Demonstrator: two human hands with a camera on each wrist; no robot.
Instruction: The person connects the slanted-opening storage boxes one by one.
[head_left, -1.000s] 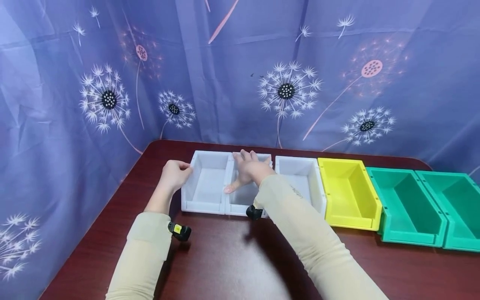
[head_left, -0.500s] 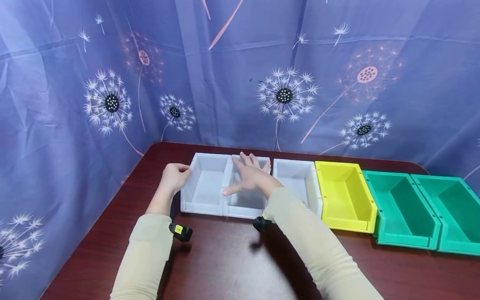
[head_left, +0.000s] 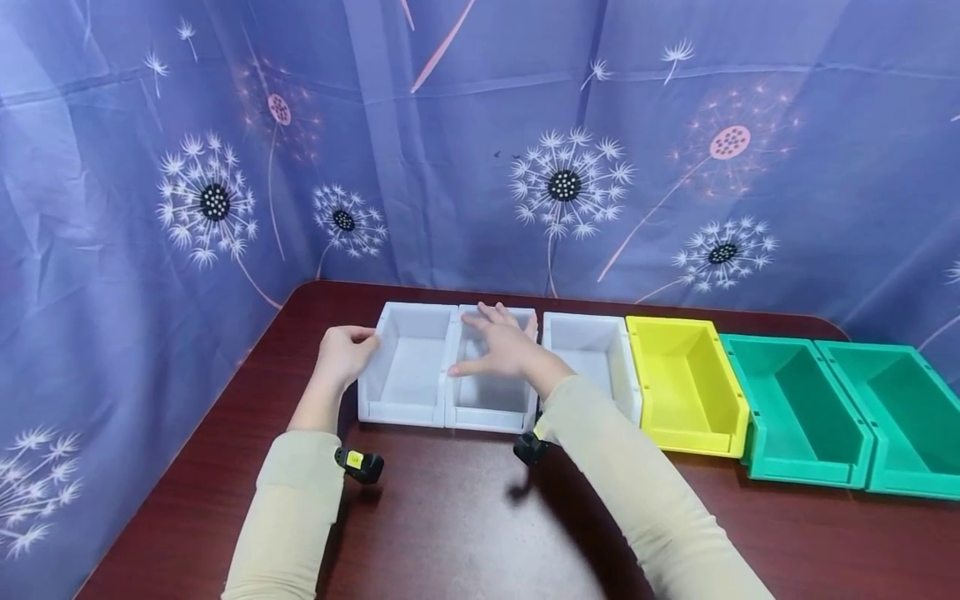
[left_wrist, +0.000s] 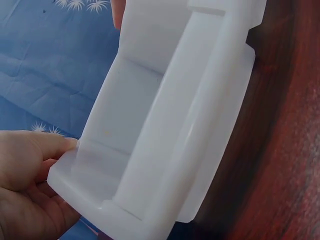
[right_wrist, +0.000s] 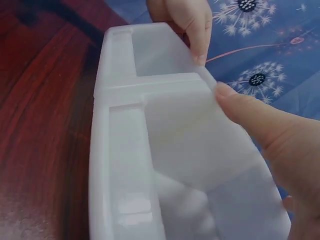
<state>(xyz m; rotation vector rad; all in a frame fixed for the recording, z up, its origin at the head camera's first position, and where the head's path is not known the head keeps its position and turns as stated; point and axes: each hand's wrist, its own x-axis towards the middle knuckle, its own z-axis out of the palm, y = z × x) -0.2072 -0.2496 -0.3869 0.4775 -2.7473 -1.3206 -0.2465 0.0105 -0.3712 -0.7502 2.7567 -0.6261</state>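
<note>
My left hand (head_left: 345, 354) pinches the side wall of the leftmost white plastic bin (head_left: 411, 362); its thumb lies on the rim in the left wrist view, fingers outside the wall. Close against this bin stands a second white bin (head_left: 491, 396). Over it my right hand (head_left: 506, 346) is spread, with straight fingers reaching to the back and right rim. Its thumb (right_wrist: 240, 102) touches the rim where the two bins meet. Both bins have nothing visible inside. The right hand hides part of the second bin.
Further right in the row stand a third white bin (head_left: 588, 350), a yellow bin (head_left: 686, 383) and two green bins (head_left: 795, 400). A narrow gap separates the second and third white bins. All stand on a dark red-brown table (head_left: 442, 517) before a blue dandelion-print curtain (head_left: 450, 167).
My right wrist has shifted slightly right and its fingers are more spread over the second bin. The left hand keeps its hold, and the head view has shifted a little.
</note>
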